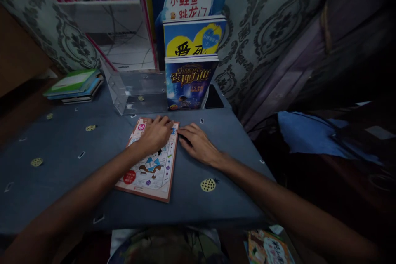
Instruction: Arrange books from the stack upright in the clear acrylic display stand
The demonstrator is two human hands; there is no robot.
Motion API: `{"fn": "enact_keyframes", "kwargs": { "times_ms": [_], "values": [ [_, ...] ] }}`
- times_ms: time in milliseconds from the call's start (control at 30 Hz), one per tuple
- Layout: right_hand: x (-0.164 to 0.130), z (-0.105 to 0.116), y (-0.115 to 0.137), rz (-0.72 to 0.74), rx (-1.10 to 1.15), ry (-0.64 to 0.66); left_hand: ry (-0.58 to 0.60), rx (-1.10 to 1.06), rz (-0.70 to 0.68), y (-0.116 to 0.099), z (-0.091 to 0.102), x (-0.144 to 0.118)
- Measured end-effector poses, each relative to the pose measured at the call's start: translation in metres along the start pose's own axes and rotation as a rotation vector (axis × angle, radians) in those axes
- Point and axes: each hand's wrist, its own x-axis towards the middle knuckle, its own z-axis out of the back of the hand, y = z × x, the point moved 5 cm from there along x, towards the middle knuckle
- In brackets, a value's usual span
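Note:
A thin book [151, 183] with a pinkish-orange border and a cartoon figure on its cover lies flat and slightly turned on the table. My left hand [157, 133] rests palm down across its upper part, fingers loosely bent, and hides some of the cover print. Beside the upper right corner is my right hand [198, 144], its fingertips at the book's edge and the thumb apart from the fingers. Neither hand is wrapped round the book.
A clear acrylic rack [119, 99] behind the book holds several upright books, a blue one [188, 82] in front. A dark phone-like slab [214, 98] lies right of it. Stacked books [76, 84] sit left on the patterned tablecloth [62, 140]. More books [269, 247] are below the table edge.

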Motion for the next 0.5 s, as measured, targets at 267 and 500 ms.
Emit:
{"fn": "enact_keyframes", "kwargs": {
  "times_ms": [267,500],
  "values": [
    [0.0,-0.001,-0.001,0.006,-0.039,0.021,-0.005,-0.165,-0.181,0.013,-0.004,0.002],
    [-0.001,-0.003,-0.003,0.02,-0.043,0.014,0.046,-0.207,-0.254,0.01,-0.005,0.01]
  ]
}}
